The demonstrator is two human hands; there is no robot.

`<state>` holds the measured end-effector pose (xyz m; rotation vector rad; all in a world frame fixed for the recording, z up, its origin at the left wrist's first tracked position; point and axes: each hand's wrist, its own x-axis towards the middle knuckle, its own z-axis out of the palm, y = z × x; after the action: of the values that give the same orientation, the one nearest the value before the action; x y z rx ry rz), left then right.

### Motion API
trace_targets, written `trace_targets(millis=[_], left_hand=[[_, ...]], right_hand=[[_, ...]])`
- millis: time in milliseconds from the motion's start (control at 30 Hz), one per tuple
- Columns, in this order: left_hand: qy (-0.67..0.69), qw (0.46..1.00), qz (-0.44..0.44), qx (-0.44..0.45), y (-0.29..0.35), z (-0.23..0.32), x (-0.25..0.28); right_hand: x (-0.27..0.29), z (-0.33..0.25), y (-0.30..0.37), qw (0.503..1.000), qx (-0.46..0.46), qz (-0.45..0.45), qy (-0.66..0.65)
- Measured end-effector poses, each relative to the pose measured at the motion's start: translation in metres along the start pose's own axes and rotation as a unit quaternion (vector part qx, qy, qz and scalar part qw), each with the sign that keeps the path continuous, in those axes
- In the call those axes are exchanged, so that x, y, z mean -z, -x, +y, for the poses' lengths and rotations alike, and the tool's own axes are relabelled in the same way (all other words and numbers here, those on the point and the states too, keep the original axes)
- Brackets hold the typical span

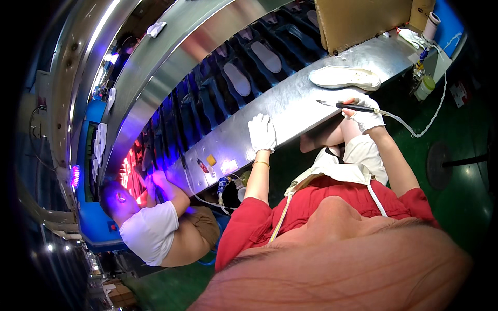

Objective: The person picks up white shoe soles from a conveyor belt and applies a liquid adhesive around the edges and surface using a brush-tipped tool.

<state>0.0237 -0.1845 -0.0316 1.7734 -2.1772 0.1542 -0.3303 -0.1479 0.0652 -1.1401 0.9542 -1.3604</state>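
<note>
My left hand (262, 133), in a white glove, rests on the metal ledge (295, 111) with its fingers spread and nothing in them. In my gloved right hand (366, 113) is a pen-like tool (358, 107) with a black handle, a thin pointed metal tip and a white cord trailing off to the right. That tip points left over the ledge. Just beyond my right hand a cream-white shoe (342, 78) lies lengthwise on the metal, apart from both hands.
Behind the ledge runs a conveyor of dark holders bearing pale soles (237, 79). A cardboard box (371, 23) stands far right, near a white tube (412, 38). Left along the ledge lie a yellow block (211, 159) and red pliers-like tool (202, 166). A co-worker (155, 223) sits at left.
</note>
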Motion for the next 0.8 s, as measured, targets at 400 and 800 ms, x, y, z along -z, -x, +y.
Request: trace_targets(millis=[400, 800], left_hand=[[-0.003, 1.0, -0.004, 0.006, 0.001, 0.005, 0.012], [-0.007, 1.0, 0.024, -0.008, 0.003, 0.003, 0.011]], right_hand=[[-0.009, -0.006, 0.005, 0.999, -0.04, 0.021, -0.02], [-0.008, -0.006, 0.007, 0.999, -0.042, 0.022, 0.015]])
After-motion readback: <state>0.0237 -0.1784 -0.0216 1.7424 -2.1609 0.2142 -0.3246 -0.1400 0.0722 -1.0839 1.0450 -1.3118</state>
